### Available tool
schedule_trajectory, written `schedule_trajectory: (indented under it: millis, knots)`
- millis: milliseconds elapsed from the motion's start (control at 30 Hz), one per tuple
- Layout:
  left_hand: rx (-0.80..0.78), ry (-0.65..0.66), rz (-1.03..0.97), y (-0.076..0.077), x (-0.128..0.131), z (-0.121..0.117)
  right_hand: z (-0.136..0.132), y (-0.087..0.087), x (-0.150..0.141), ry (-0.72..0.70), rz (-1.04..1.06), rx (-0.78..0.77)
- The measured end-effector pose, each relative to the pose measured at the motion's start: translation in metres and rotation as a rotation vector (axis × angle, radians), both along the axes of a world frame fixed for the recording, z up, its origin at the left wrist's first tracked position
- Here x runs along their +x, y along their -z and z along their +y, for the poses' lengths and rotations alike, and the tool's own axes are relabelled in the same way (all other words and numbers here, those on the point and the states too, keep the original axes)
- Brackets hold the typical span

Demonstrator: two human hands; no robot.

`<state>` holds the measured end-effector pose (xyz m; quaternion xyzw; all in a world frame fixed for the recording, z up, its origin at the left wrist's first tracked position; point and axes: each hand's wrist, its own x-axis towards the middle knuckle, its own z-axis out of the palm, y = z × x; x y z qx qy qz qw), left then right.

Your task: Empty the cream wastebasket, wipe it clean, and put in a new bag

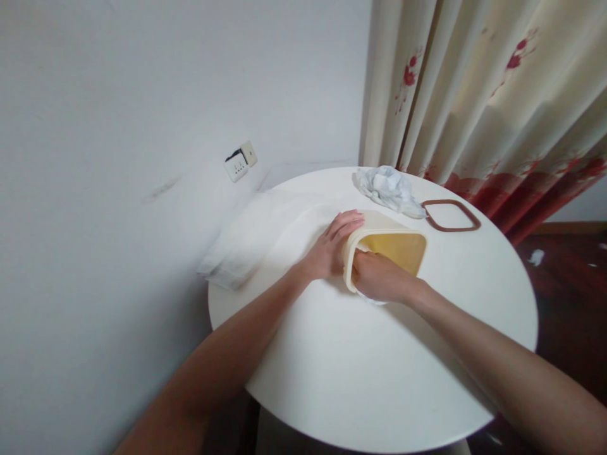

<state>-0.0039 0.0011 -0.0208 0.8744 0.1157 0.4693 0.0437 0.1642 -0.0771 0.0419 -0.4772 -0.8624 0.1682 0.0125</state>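
Observation:
A cream-coloured plastic bin [379,221] lies on its side on the round white table, its mouth facing me and its inside yellowish. My left hand [336,243] is laid over the bin's left side and grips it, fingers on top near the rim. My right hand [382,275] reaches in through the mouth, its curled fingers partly hidden by the rim. A bit of thin white material [374,300] shows under that hand at the lower rim; whether the fingers hold it cannot be made out.
Behind the bin lies a crumpled whitish plastic bag [389,188]. Beside it is a brown rounded-square frame [453,229]. A flat white pack or cloth [251,230] sits at the table's left edge by the wall, below a socket [236,167]. Curtains [474,114] hang behind.

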Motion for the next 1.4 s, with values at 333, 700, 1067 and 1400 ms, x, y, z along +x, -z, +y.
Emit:
schedule_trajectory:
  millis: [333,700,1067,1400]
  knots:
    - [-0.024,0.027,0.026,0.0,-0.001,0.001,0.008,0.005,-0.002,0.151,-0.048,-0.031]
    - [-0.001,0.038,0.003,-0.001,-0.001,-0.001,0.006,0.0,-0.002,0.018,0.064,-0.063]
    - [-0.011,0.009,0.013,-0.002,0.0,0.0,0.009,0.008,-0.001,0.083,0.12,-0.045]
    - [0.0,0.048,0.006,-0.003,0.001,0.0,0.003,0.0,0.002,0.19,-0.091,-0.047]
